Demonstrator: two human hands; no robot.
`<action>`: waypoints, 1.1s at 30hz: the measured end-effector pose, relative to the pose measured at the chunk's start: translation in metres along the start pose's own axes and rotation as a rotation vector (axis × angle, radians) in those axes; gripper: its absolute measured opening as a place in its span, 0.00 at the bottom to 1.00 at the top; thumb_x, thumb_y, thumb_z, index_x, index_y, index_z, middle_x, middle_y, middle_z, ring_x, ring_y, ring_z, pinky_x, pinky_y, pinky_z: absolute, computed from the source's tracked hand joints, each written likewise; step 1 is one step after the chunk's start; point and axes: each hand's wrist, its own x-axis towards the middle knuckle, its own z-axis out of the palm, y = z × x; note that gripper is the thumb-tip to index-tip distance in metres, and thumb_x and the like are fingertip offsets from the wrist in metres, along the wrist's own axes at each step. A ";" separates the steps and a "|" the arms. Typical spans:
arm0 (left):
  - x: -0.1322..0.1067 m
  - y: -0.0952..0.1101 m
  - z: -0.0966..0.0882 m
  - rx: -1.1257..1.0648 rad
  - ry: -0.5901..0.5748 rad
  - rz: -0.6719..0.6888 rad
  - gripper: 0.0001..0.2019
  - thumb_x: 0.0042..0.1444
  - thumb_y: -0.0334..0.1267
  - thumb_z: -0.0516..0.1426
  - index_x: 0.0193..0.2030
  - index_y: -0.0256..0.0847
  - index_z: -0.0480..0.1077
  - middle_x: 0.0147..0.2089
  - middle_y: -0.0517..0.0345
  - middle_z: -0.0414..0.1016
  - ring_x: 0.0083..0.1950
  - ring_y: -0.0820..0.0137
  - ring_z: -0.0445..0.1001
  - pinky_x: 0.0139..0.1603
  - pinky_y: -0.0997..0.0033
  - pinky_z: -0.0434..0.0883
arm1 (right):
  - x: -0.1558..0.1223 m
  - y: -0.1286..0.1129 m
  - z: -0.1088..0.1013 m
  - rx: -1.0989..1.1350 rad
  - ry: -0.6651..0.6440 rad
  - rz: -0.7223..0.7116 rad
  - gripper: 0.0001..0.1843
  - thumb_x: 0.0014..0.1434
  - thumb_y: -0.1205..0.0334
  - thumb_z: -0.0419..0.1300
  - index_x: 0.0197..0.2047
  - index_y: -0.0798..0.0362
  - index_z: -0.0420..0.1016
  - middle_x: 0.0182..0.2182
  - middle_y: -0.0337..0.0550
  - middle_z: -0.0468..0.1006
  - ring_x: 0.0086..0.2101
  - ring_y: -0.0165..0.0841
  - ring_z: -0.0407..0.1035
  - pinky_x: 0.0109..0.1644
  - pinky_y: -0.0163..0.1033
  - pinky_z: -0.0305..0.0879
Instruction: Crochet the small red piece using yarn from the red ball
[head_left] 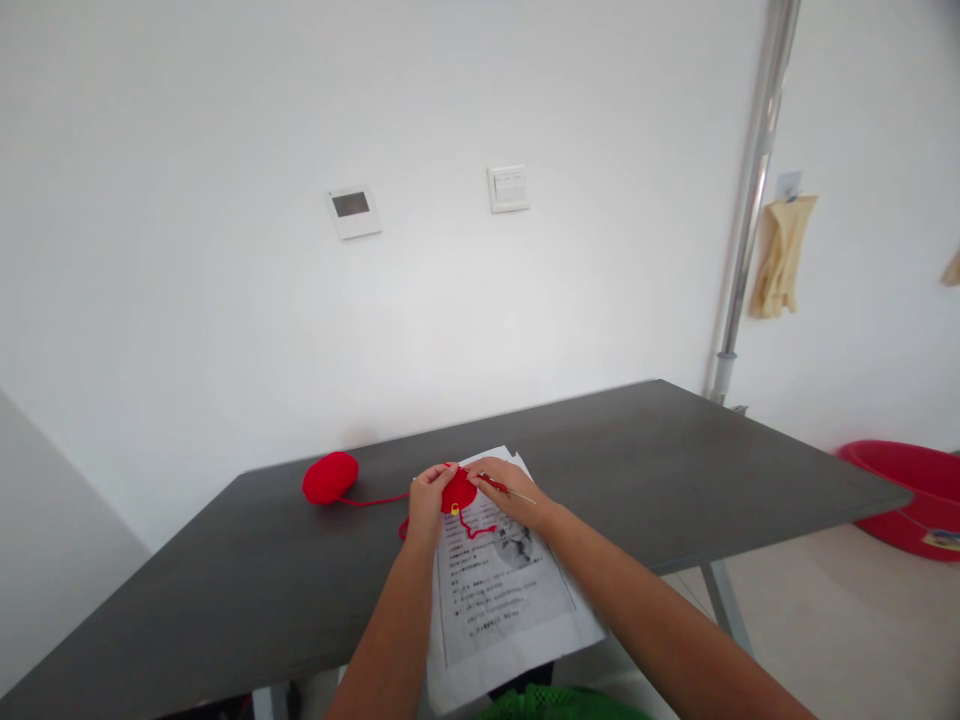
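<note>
1. Pinching the red crochet piece (458, 491) in a narrow grip, the left hand (427, 498) keeps it taut over the printed pattern sheet (504, 590).
2. Right hand (504, 483) has its grip closed on the crochet hook (504, 487), working that piece.
3. Yarn ball (330, 477) sits left, its strand slack.
4. Bench (675, 460) has plenty of room right; the sheet overhangs the near edge.

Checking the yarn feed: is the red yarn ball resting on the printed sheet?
No, the red yarn ball sits on the bare dark table, left of the printed sheet.
</note>
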 end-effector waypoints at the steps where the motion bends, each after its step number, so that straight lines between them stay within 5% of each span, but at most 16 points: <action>1: -0.001 0.000 0.000 -0.018 -0.001 -0.012 0.12 0.34 0.40 0.65 0.26 0.34 0.73 0.25 0.55 0.76 0.26 0.70 0.72 0.31 0.71 0.68 | 0.000 0.000 0.000 -0.010 -0.002 -0.017 0.09 0.62 0.63 0.49 0.38 0.52 0.70 0.37 0.44 0.75 0.41 0.34 0.68 0.48 0.39 0.62; 9: 0.000 0.003 -0.003 -0.147 -0.174 -0.206 0.05 0.41 0.33 0.62 0.25 0.33 0.73 0.24 0.54 0.76 0.25 0.71 0.73 0.29 0.74 0.69 | -0.001 0.000 0.000 0.036 0.001 -0.062 0.10 0.62 0.62 0.49 0.40 0.53 0.71 0.40 0.46 0.75 0.43 0.34 0.68 0.49 0.40 0.62; 20: -0.005 0.015 -0.003 -0.248 -0.236 -0.461 0.03 0.48 0.27 0.55 0.27 0.30 0.70 0.22 0.53 0.73 0.20 0.73 0.69 0.21 0.77 0.66 | 0.004 0.000 -0.005 0.544 0.075 0.257 0.10 0.54 0.56 0.60 0.32 0.55 0.75 0.29 0.41 0.75 0.34 0.32 0.69 0.42 0.38 0.65; 28: -0.008 0.014 -0.001 -0.156 -0.240 -0.342 0.05 0.46 0.31 0.57 0.28 0.30 0.73 0.25 0.52 0.75 0.23 0.72 0.71 0.24 0.76 0.66 | 0.004 0.002 -0.006 0.484 0.065 0.271 0.09 0.52 0.57 0.61 0.30 0.55 0.75 0.27 0.40 0.75 0.31 0.31 0.68 0.39 0.36 0.64; 33: -0.013 0.015 -0.001 -0.025 -0.373 -0.213 0.14 0.38 0.30 0.63 0.35 0.32 0.75 0.29 0.51 0.77 0.29 0.70 0.73 0.32 0.74 0.66 | 0.003 0.010 -0.003 0.364 0.073 0.158 0.09 0.54 0.58 0.60 0.31 0.55 0.76 0.30 0.42 0.75 0.34 0.32 0.69 0.41 0.37 0.64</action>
